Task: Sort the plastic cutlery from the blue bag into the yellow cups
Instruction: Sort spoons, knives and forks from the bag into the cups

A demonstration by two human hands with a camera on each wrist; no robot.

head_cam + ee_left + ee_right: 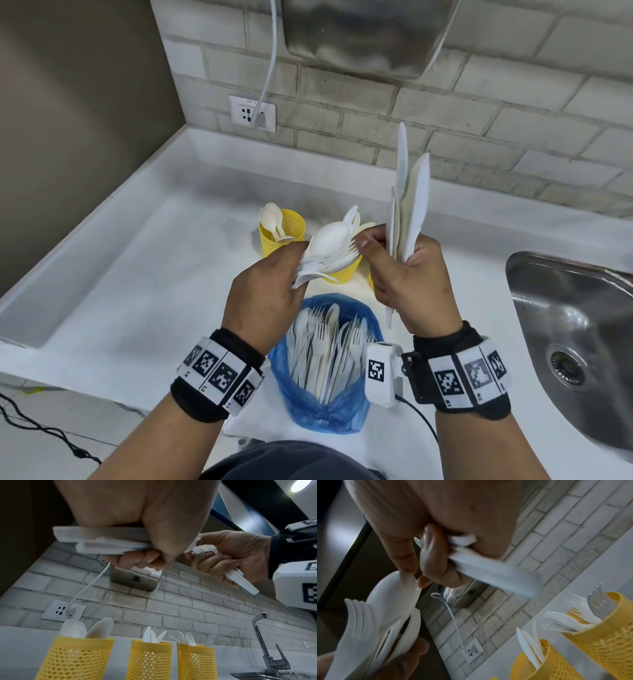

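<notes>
White counter [144, 274] runs into the corner; pale brick wall [479, 113] rises right behind it, plain brown wall [78, 113] closing the counter's left end; white socket [251, 113] sits low on the brick, a white cable [270, 65] plugged in and climbing to a metal box [363, 34] mounted above; steel sink [575, 335] sunk into the counter's right side, tap [264, 639] behind it.

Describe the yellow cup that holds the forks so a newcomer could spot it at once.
Start at the sink, then look left along the counter to three yellow cups. The fork cup is the nearest to the sink; only it shows tines above its rim, while its neighbours hold knives and spoons.
</notes>
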